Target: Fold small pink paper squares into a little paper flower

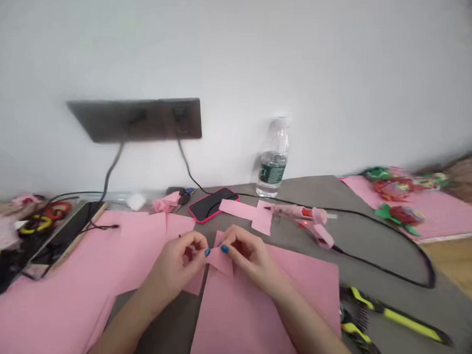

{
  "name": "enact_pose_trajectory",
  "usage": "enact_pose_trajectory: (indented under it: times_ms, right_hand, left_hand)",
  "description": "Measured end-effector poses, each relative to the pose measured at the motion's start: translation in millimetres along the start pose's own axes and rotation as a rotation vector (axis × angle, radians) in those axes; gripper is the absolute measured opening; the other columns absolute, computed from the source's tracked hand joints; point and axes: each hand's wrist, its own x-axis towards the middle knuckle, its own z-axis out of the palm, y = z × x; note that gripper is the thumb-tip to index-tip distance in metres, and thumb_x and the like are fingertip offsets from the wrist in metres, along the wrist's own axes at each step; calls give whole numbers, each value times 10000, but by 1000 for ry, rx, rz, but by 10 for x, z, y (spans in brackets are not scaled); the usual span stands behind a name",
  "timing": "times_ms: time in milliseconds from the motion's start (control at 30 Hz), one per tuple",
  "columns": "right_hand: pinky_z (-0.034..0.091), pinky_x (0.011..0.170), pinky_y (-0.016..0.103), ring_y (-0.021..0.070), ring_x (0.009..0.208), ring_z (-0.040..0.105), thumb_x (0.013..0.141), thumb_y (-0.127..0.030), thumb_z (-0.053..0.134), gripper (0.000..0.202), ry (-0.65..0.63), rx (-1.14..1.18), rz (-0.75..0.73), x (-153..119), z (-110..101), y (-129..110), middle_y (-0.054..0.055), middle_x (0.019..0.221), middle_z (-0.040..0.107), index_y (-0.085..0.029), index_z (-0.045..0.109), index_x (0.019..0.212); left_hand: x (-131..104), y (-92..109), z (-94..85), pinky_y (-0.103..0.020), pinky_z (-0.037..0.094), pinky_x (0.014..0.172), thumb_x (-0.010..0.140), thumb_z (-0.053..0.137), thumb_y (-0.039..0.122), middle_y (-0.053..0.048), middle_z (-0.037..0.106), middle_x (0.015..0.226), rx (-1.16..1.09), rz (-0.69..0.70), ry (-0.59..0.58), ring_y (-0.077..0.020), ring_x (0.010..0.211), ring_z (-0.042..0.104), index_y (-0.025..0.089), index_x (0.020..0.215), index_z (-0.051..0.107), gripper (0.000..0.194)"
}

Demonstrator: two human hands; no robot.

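Note:
Both my hands meet over the middle of the work surface, pinching a small piece of pink paper (222, 262) between thumbs and fingertips. My left hand (181, 260) is closed on its left edge, and my right hand (251, 254) grips the right side. Blue polish shows on the thumbnails. Below them lies a large pink paper sheet (250, 312). Just beyond are cut pink paper strips (260, 216) and a pink hot glue gun (296, 212) with a black cord.
A water bottle (273, 160) stands against the wall near a phone (212, 204). Yellow-black pliers (401, 317) lie at the right. Pink sheets (69, 285) cover the left side. Red-green flower-like crafts (401, 214) rest at far right. Cords run from a wall socket panel (141, 119).

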Motion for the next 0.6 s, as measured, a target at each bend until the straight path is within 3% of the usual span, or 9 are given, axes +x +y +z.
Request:
enact_pose_trajectory:
  times_ms: [133,267,333,400,500,600]
  right_hand:
    - [431,782,305,175,786,537,955,-383,591,263,29,49,17,-11,-25,21,36,826,563,-186,587,781]
    - [413,716,279,163,766,514,934,-395,621,266,115,111,46,0,-55,60,24,822,550,-193,569,769]
    - [406,701,273,158,752,510,928,-387,630,273,110,127,65,4,-54,56,19,803,544,-190,565,750]
    - [402,693,273,158,750,516,930,-373,629,268,76,126,87,3,-41,35,21,798,551,-186,574,747]
    - [396,678,273,159,748,523,929,-352,631,251,46,106,87,0,-17,5,23,794,560,-180,592,750]
    - [412,698,279,164,765,541,934,-334,615,221,37,88,71,5,-1,10,25,799,570,-181,607,774]
  left_hand:
    - [-2,-26,-163,-239,428,608,838,512,252,15,548,754,16,20,72,-136,663,549,200,762,551,101]
    - [53,-95,-351,-234,458,650,808,566,278,11,555,769,-26,47,325,-147,726,564,203,773,566,83]
    - [68,-111,-369,-231,462,660,822,566,276,11,556,783,-27,34,391,-142,729,559,204,785,567,81]
    - [63,-105,-308,-232,457,640,858,539,288,9,564,779,-46,53,359,-140,704,555,206,785,565,113]
    - [29,-76,-138,-241,455,655,878,557,295,-12,618,856,-33,121,152,-161,770,588,207,880,614,104]
    - [-5,-49,-14,-240,412,628,902,574,315,1,622,788,37,113,64,-152,713,559,205,860,638,134]
